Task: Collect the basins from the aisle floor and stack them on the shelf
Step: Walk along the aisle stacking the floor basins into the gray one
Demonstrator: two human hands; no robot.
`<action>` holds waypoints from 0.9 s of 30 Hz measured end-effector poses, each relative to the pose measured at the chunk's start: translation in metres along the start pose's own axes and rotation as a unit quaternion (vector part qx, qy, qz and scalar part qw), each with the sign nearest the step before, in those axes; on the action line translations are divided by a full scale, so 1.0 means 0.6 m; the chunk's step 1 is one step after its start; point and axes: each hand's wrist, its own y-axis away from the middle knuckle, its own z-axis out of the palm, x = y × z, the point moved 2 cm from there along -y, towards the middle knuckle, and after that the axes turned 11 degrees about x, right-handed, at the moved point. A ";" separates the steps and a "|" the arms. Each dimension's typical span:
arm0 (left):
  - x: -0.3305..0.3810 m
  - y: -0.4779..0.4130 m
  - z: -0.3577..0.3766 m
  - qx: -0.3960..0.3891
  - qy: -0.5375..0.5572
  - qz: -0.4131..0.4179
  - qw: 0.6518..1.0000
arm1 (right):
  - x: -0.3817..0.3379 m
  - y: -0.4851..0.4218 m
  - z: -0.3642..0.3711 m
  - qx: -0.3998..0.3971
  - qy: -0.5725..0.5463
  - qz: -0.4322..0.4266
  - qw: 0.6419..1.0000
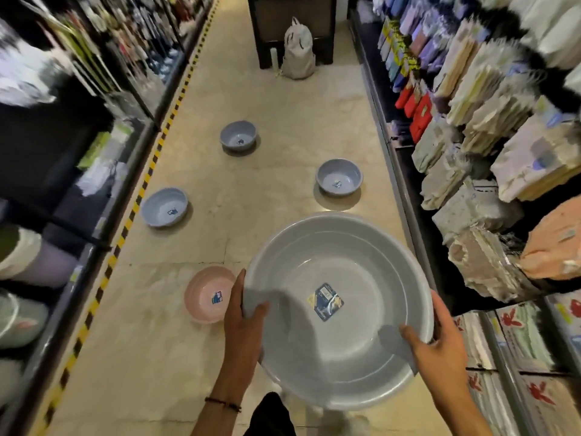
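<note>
I hold a large grey basin [339, 272] with a blue label in its bottom, lifted above the aisle floor. My left hand [243, 316] grips its left rim and my right hand [437, 338] grips its lower right rim, thumbs inside. A pink basin [204, 291] lies on the floor just left of my left hand. Three blue-grey basins stand further along the aisle: one at the left [163, 207], one at the right [339, 177], one furthest away [238, 135].
Shelves of goods line both sides; the left shelf [103, 196] is edged by yellow-black floor tape [138, 199]. Stacked folded textiles [478, 171] fill the right shelf. A white bag [298, 48] leans on a dark cabinet [292, 26] at the aisle's far end.
</note>
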 end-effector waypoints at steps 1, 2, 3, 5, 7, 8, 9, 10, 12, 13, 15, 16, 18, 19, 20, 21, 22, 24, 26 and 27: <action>0.015 0.001 -0.012 0.006 0.005 -0.001 1.000 | -0.020 0.000 0.005 -0.014 -0.001 -0.010 1.000; 0.028 0.001 -0.026 0.013 0.010 0.000 1.000 | -0.041 0.001 0.012 -0.027 -0.003 -0.021 0.999; 0.038 -0.001 -0.040 0.021 0.012 0.006 1.000 | -0.061 0.001 0.022 -0.040 -0.005 -0.032 0.999; 0.056 -0.014 -0.070 0.039 0.011 0.027 0.999 | -0.097 0.001 0.050 -0.061 -0.013 -0.054 0.997; 0.066 -0.032 -0.107 0.062 0.016 0.031 0.997 | -0.129 0.009 0.088 -0.087 -0.025 -0.069 0.993; 0.070 -0.040 -0.127 0.070 0.024 0.028 0.997 | -0.145 0.016 0.111 -0.105 -0.031 -0.072 0.991; 0.072 -0.048 -0.147 0.079 0.032 0.026 0.996 | -0.160 0.024 0.133 -0.122 -0.036 -0.072 0.989; 0.075 -0.055 -0.167 0.087 0.042 0.026 0.995 | -0.176 0.034 0.155 -0.135 -0.039 -0.074 0.987; 0.076 -0.071 -0.204 0.102 0.057 0.026 0.993 | -0.210 0.053 0.197 -0.153 -0.044 -0.082 0.984; 0.076 -0.080 -0.222 0.107 0.060 0.028 0.992 | -0.224 0.060 0.218 -0.161 -0.048 -0.086 0.982; 0.074 -0.105 -0.259 0.117 0.060 0.030 0.991 | -0.243 0.067 0.262 -0.176 -0.049 -0.094 0.979; 0.071 -0.118 -0.277 0.124 0.059 0.028 0.990 | -0.250 0.069 0.283 -0.184 -0.046 -0.096 0.977; 0.070 -0.147 -0.311 0.131 0.063 0.025 0.989 | -0.265 0.075 0.324 -0.196 -0.044 -0.103 0.974; 0.071 -0.162 -0.326 0.132 0.066 0.024 0.989 | -0.272 0.078 0.344 -0.198 -0.042 -0.108 0.973; 0.074 -0.175 -0.338 0.133 0.067 0.023 0.989 | -0.280 0.081 0.362 -0.199 -0.039 -0.112 0.973; 0.077 -0.188 -0.348 0.134 0.066 0.021 0.989 | -0.285 0.084 0.379 -0.202 -0.038 -0.113 0.972; 0.081 -0.199 -0.357 0.134 0.066 0.020 0.989 | -0.290 0.086 0.396 -0.207 -0.039 -0.112 0.971; 0.087 -0.219 -0.373 0.134 0.071 0.022 0.988 | -0.299 0.088 0.432 -0.216 -0.039 -0.113 0.969; 0.091 -0.240 -0.386 0.139 0.074 0.030 0.987 | -0.310 0.087 0.469 -0.228 -0.034 -0.115 0.966; 0.092 -0.251 -0.392 0.143 0.075 0.030 0.986 | -0.314 0.086 0.485 -0.232 -0.031 -0.111 0.966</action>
